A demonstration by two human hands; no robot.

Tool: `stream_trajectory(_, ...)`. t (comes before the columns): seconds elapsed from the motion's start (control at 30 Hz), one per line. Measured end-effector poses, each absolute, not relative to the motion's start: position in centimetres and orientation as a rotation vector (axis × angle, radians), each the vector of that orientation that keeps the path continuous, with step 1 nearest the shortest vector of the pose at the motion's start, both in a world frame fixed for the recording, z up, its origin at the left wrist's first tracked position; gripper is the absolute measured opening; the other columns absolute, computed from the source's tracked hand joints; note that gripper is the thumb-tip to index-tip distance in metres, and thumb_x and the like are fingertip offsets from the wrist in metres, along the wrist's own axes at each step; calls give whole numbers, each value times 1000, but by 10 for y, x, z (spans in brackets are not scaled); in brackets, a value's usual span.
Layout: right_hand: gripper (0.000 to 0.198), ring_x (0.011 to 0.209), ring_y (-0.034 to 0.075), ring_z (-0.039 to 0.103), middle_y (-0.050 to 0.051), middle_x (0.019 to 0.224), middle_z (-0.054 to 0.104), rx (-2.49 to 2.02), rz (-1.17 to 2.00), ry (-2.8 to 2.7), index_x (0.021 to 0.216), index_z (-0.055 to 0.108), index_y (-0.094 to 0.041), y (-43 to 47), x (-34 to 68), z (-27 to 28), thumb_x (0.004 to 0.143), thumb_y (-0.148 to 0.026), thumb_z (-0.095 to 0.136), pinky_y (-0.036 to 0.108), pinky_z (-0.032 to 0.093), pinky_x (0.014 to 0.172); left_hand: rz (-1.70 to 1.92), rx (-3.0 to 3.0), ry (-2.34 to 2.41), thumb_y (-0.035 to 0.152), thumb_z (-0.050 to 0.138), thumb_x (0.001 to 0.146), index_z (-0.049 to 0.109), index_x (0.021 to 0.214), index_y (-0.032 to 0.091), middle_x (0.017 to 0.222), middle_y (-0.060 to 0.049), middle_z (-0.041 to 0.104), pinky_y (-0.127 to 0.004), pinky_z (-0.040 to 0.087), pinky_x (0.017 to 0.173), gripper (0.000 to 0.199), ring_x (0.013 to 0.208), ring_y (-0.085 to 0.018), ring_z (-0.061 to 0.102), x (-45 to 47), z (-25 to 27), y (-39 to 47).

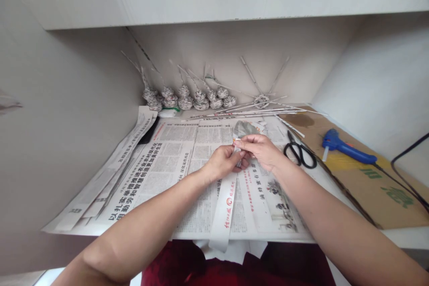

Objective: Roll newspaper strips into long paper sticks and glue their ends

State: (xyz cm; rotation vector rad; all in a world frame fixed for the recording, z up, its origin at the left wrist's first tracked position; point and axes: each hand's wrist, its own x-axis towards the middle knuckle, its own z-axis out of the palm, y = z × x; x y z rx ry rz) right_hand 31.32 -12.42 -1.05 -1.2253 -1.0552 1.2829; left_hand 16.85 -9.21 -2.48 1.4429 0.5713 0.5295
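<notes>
The person's left hand [223, 161] and right hand [261, 148] meet over the middle of the desk [400, 237], fingers closed and pinching the upper end of a paper strip [223, 214]. The strip is white with red print; from the hands it runs down toward the person, and its lower end reaches past the near edge of the newspaper [174, 161] spread beneath. What the fingertips do at the pinched end is partly hidden by the hands.

Just beyond the fingers is a grey patch [246, 128]; whether it is printed or a separate piece cannot be told. Near the right forearm lie black-handled scissors [300, 151], blades pointing away from the person. Farther right, a blue glue gun [348, 146] rests on a flat piece of cardboard [398, 192], its dark cord [398, 181] trailing to the right.

On the left side of the desk, more cut paper [103, 174] lies in overlapping lengths. Behind the newspaper, thin paper sticks [248, 112] lie crosswise. Along the back wall stands a row of woven gourds [201, 100], and to their right a small woven ring [262, 100] with sticks radiating from it.
</notes>
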Motion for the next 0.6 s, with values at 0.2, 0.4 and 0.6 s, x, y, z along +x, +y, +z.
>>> stream_trajectory(0.2, 31, 32, 13, 51, -4, 43, 55, -1152, 1346, -1078, 67, 57, -18, -127, 314, -8, 67, -44, 74, 23, 35, 31, 491, 1418, 542, 51, 56, 80, 63, 90, 11, 80, -10, 67, -30, 51, 72, 43, 77, -17, 64, 167, -25, -91)
stream_trajectory(0.4, 36, 38, 14, 56, -1, 52, 62, -1129, 1420, -1183, 92, 65, -14, -130, 320, -1, 72, -43, 70, 24, 42, 36, 442, 1378, 516, 54, 57, 78, 64, 99, 11, 83, -11, 68, -29, 50, 69, 48, 78, -18, 66, 166, -26, -89)
stream_trajectory(0.6, 31, 33, 15, 54, -3, 46, 57, -1175, 1408, -1102, 74, 60, -17, -130, 317, -3, 65, -42, 75, 24, 39, 31, 440, 1398, 523, 54, 60, 76, 64, 93, 12, 80, -9, 68, -29, 51, 70, 46, 79, -17, 65, 167, -26, -91)
